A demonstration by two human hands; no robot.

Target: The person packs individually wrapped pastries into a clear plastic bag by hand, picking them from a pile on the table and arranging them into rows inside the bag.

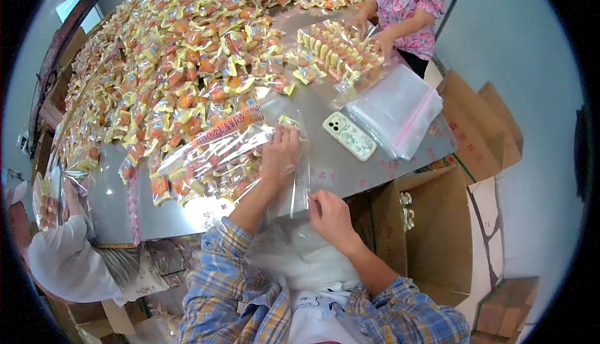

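The left hand [282, 151] rests on the clear bag [215, 150]; the right hand [332, 217], fingers curled, lies beside it. Neither grip is discernible. Light pressure spares the bag.

Clear bag [215, 159]: orange band [231, 124], large red Chinese characters, angled, not surely readable. Pink characters by bench [347, 169] edge, one apparently 品. Red print on cardboard box [464, 132], black on white shirt [319, 319]: illegible.
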